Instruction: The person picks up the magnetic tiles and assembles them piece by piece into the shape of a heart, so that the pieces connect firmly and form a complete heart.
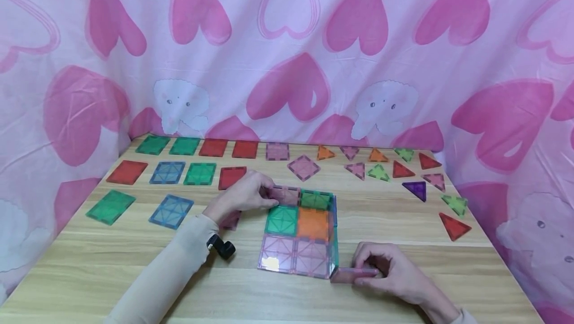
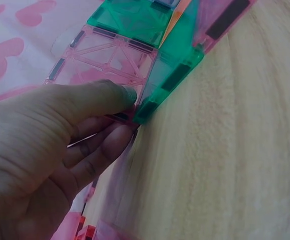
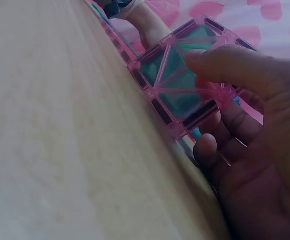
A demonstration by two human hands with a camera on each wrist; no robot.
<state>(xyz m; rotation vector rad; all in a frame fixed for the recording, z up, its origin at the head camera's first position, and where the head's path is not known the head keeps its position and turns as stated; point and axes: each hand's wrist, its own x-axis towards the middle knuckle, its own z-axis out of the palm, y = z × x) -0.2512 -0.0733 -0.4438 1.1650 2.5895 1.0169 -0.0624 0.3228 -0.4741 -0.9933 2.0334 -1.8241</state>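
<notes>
A flat patch of magnetic tiles lies mid-table: a green square (image 1: 281,220), an orange square (image 1: 313,223) and two pink squares (image 1: 293,255). At its far left corner my left hand (image 1: 268,197) pinches a pink square tile (image 1: 285,195) that stands beside a raised green tile (image 1: 316,199). In the left wrist view the thumb and fingers (image 2: 119,97) grip that pink tile (image 2: 104,62) at its corner, next to the green tile (image 2: 172,77). My right hand (image 1: 368,270) holds another pink tile (image 1: 352,274) on its edge at the patch's near right corner; its thumb (image 3: 225,62) lies over this pink tile (image 3: 177,85).
Loose square tiles in green (image 1: 110,206), red (image 1: 127,172) and blue (image 1: 171,211) lie at the left and back. Several small triangles (image 1: 454,226) are scattered at the right. Pink heart-print cloth (image 1: 287,40) walls the wooden table (image 1: 112,269) on three sides.
</notes>
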